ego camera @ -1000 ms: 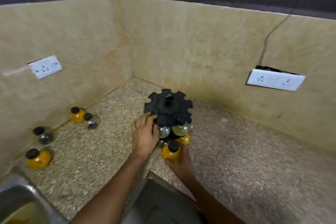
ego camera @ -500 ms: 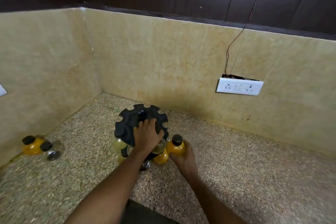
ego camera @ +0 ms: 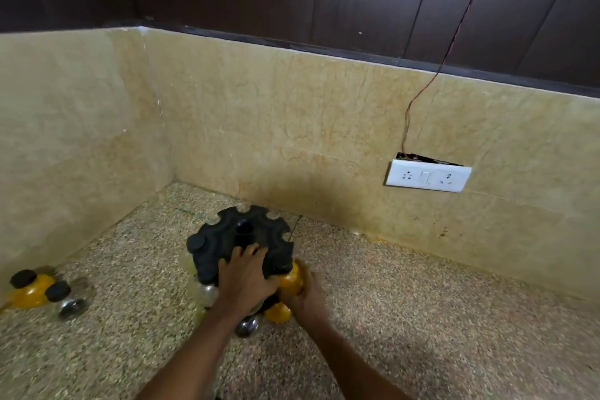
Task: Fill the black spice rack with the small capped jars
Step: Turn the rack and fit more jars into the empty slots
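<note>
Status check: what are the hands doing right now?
Left hand flat on rack. Right hand pushing yellow jar into slot. Two jars wait left. Nothing blocking.

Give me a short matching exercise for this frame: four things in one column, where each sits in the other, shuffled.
Things:
1. left hand
2. right hand
3. white plastic socket plate
4. two loose black-capped jars

Places:
A. on the beige stone back wall
B. on the speckled counter, far left
C. around a yellow-filled jar at the rack's right edge
D. pressed on top of the round black notched spice rack

Pairs: 1-D, 2-C, 3-A, 4-B
</note>
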